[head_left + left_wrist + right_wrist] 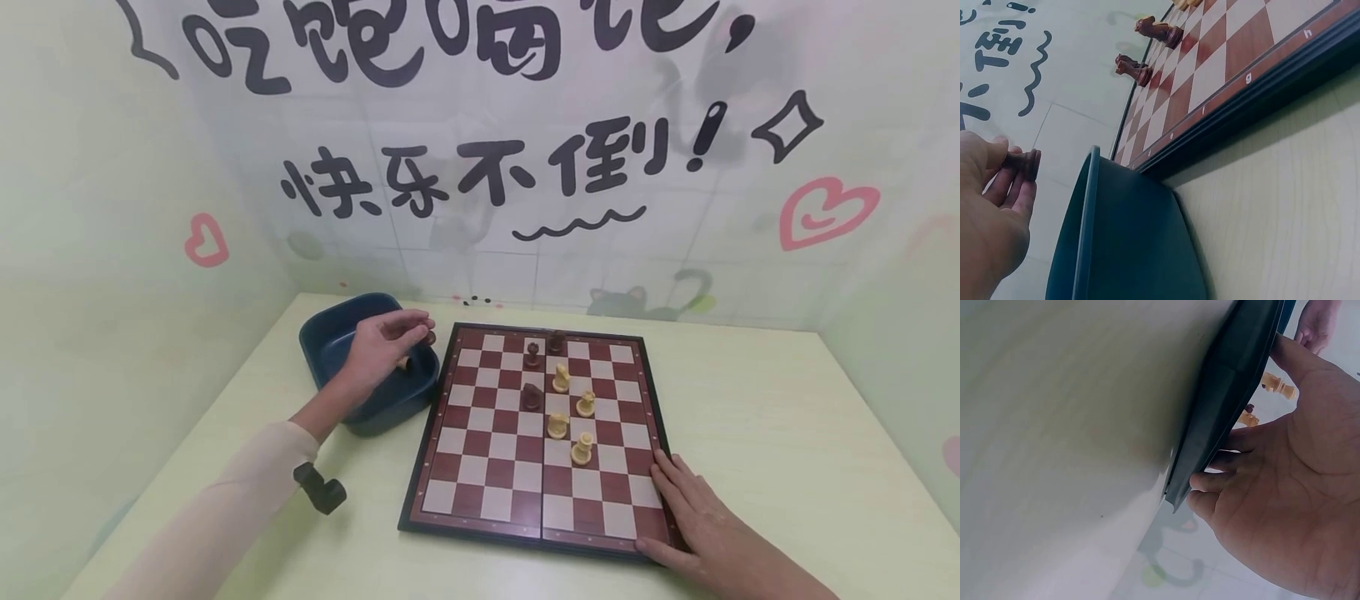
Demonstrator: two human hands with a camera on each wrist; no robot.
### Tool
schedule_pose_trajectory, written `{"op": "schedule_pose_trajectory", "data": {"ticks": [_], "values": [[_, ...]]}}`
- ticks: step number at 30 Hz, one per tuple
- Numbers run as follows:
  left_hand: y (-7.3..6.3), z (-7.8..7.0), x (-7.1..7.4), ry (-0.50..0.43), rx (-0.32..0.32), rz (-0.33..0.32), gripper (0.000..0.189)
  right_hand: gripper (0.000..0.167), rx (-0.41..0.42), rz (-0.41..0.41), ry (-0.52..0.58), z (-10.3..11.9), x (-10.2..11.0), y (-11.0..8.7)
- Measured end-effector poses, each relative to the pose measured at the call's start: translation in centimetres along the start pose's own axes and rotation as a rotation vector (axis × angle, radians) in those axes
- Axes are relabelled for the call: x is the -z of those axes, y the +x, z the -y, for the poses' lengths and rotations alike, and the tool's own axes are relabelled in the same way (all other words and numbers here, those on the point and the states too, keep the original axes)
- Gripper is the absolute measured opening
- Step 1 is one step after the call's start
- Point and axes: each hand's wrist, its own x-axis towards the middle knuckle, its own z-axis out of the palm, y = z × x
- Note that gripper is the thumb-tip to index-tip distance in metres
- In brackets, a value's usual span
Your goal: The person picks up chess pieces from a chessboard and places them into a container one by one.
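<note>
Over the blue bin (322,333), my left hand (378,346) pinches a dark brown chess piece (1024,160) between thumb and fingers, its round base sticking out past the fingertips. My right hand (701,525) rests against the right edge of the chessboard (498,504), fingers stretched along the border and thumb at the near corner. Dark pieces, among them a knight (532,397) and a piece with a rounded head (532,354), stand on the far half. Several cream pieces, including a rook (582,448) and a knight (557,426), stand around the middle.
The bin sits against the board's left side, with a small light piece (405,363) visible inside it. A pale tabletop (757,417) carries everything. Behind it rises a whitish printed wall (480,267), with similar side walls left and right.
</note>
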Motion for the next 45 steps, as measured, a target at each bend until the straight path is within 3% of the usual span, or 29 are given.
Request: {"op": "schedule_pose_trajectory", "data": {"ticks": [8,17,24,28,37,45], "values": [[-0.4,0.2,2.0,0.072,0.001,-0.046,0.035,0.1,0.021,-0.033,-0.004,-0.2,-0.3,-0.1],[-0.8,0.5,3.4,0.066,-0.038,-0.076,0.034,0.098,0.034,-0.068,-0.002,-0.3,-0.6,-0.1],[-1.4,0.9,4.4,0.084,-0.03,-0.121,0.035,0.097,0.042,-0.079,0.021,-0.4,-0.7,-0.2],[-1.5,1.0,4.7,0.054,-0.018,-0.139,0.036,0.098,0.028,-0.067,0.005,-0.4,-0.6,-0.2],[-1.3,1.1,4.6,0.086,-0.02,-0.193,0.044,0.098,0.024,-0.065,-0.016,-0.4,-0.5,-0.1],[-1.4,0.8,4.0,0.019,-0.049,-0.169,0.041,0.1,0.014,-0.051,-0.02,-0.2,-0.3,-0.1]]}}
